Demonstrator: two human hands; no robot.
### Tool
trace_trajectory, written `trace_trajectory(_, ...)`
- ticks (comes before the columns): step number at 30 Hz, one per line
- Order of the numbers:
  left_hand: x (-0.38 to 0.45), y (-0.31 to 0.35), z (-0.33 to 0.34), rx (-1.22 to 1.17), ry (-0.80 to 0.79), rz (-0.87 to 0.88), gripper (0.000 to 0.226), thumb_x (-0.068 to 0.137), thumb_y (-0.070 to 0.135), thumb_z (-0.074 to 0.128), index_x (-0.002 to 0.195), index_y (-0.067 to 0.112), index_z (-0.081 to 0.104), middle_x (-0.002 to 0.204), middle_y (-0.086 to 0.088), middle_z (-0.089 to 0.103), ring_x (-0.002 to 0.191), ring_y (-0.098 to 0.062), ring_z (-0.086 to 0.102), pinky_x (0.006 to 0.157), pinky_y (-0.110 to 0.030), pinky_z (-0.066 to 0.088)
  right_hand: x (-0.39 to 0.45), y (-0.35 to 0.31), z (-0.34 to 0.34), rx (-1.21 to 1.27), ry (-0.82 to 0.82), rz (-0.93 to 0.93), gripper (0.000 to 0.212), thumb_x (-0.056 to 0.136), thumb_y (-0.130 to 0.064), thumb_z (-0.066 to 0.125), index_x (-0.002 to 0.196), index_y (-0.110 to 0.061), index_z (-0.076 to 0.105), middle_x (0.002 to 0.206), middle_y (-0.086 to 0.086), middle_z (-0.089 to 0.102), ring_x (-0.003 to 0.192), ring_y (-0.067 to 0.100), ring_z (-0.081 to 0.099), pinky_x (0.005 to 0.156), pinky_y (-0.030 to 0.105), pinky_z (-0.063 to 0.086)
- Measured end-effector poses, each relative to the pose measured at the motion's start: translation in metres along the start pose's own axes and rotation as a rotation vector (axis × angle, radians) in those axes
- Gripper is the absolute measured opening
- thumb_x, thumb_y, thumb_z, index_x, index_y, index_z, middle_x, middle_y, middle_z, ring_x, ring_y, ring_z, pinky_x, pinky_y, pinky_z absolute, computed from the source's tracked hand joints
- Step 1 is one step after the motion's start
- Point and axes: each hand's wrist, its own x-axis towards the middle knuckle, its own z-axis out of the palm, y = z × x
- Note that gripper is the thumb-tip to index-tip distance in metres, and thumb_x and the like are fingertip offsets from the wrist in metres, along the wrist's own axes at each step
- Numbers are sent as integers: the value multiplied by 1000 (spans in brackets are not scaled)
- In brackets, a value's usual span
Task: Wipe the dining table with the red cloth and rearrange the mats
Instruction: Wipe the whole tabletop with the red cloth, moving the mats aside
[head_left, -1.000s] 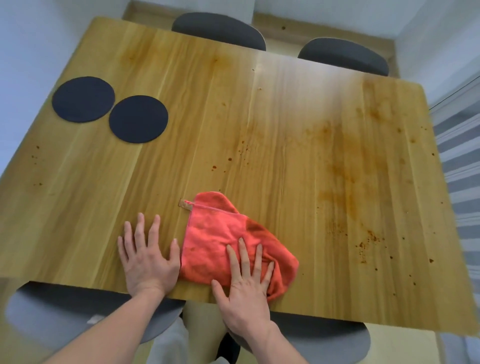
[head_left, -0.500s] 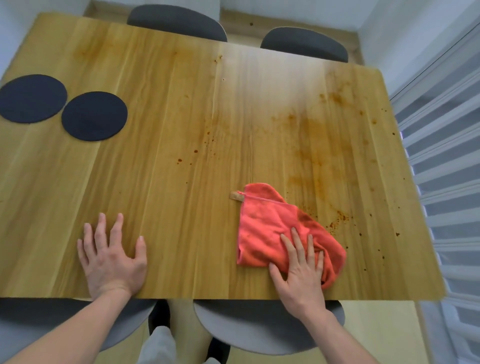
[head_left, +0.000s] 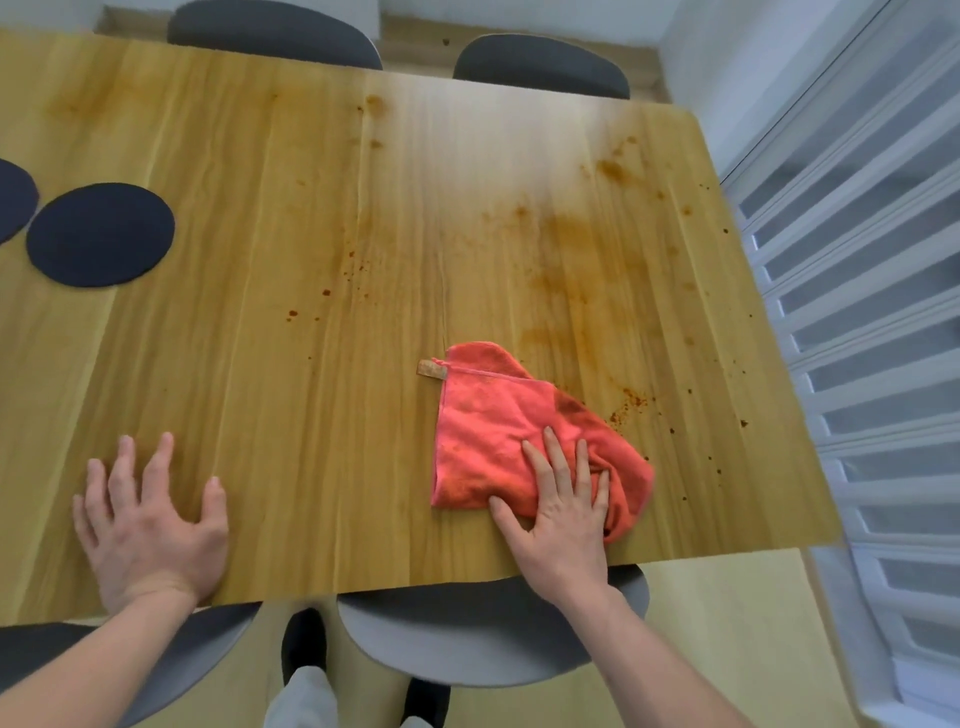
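Note:
The red cloth lies bunched on the wooden dining table near its front right edge. My right hand presses flat on the cloth's near part, fingers spread over it. My left hand rests flat and open on the bare wood at the front left, holding nothing. Two round dark mats sit at the far left: one whole mat and a second mat cut off by the frame edge. Brown stains and specks cover the table's right half, some just right of the cloth.
Two dark chairs stand behind the far edge. Grey chair seats are tucked under the near edge, and my legs show below. A white slatted railing runs along the right side, close to the table's right edge.
My right hand has slid the cloth rightwards along the front edge, away from my left hand, towards the stained area. My left hand has stayed flat on the wood.

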Motion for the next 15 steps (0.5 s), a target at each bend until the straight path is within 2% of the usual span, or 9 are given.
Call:
trace_trajectory(4, 8, -15, 15, -75, -36, -14, 74, 91, 69, 32, 158, 42, 16, 170, 7, 8, 156, -31, 12, 122, -62, 17, 1, 39, -9, 12, 30, 66, 78, 94, -76, 34, 160, -43, 9, 167, -23, -11, 154, 13, -23, 125, 54, -8)
trace_trajectory(6, 19, -39, 37, -108, -93, -47, 77, 90, 75, 33, 158, 50, 11, 170, 14, 6, 155, -28, 16, 122, -59, 18, 2, 70, -17, 19, 38, 128, 78, 93, -76, 34, 159, -43, 9, 167, -23, -10, 154, 11, -23, 125, 54, -8)
trace_trajectory(8, 35, -75, 71, -174, -184, -149, 79, 87, 77, 38, 157, 55, 9, 169, 20, 9, 153, -14, 21, 124, -39, 10, 1, 102, -27, 35, 44, 197, 79, 91, -78, 32, 159, -44, 10, 167, -23, -8, 154, 10, -21, 125, 54, -7)
trace_trajectory(10, 47, -118, 112, -223, -263, -209, 81, 85, 77, 40, 157, 56, 9, 166, 28, 9, 147, 1, 28, 113, -10, -1, 3, 134, -37, 43, 48, 271, 82, 88, -80, 29, 159, -43, 9, 167, -23, -7, 154, 11, -19, 125, 54, -7)
trace_trajectory(11, 51, -133, 125, -253, -287, -189, 82, 85, 78, 40, 157, 56, 8, 166, 29, 8, 144, 4, 30, 106, -2, -3, 4, 149, -42, 37, 44, 307, 85, 86, -82, 27, 159, -43, 8, 167, -23, -8, 155, 12, -17, 125, 53, -8)
trace_trajectory(12, 52, -136, 127, -272, -303, -171, 82, 85, 78, 40, 157, 55, 8, 166, 30, 7, 143, 6, 30, 109, -4, -2, 7, 163, -48, 27, 36, 343, 88, 84, -83, 24, 159, -43, 6, 167, -22, -10, 155, 13, -16, 125, 53, -8)
trace_trajectory(13, 52, -134, 124, -254, -289, -165, 82, 85, 78, 39, 157, 55, 8, 166, 29, 7, 143, 6, 29, 120, -16, 9, 11, 175, -52, 22, 27, 383, 91, 81, -84, 22, 159, -42, 3, 168, -21, -11, 156, 15, -15, 124, 53, -8)
trace_trajectory(14, 49, -124, 113, -217, -227, -152, 81, 85, 78, 38, 157, 56, 8, 166, 29, 8, 145, 5, 26, 121, -28, 23, 16, 186, -57, 26, 19, 429, 93, 79, -85, 22, 159, -42, 2, 168, -21, -11, 156, 16, -14, 124, 54, -8)
trace_trajectory(15, 45, -109, 101, -193, -158, -115, 81, 85, 78, 38, 157, 56, 9, 167, 27, 8, 148, 2, 23, 120, -34, 29, 22, 195, -61, 39, 14, 483, 94, 79, -85, 23, 160, -42, 2, 168, -20, -11, 156, 17, -13, 124, 54, -7)
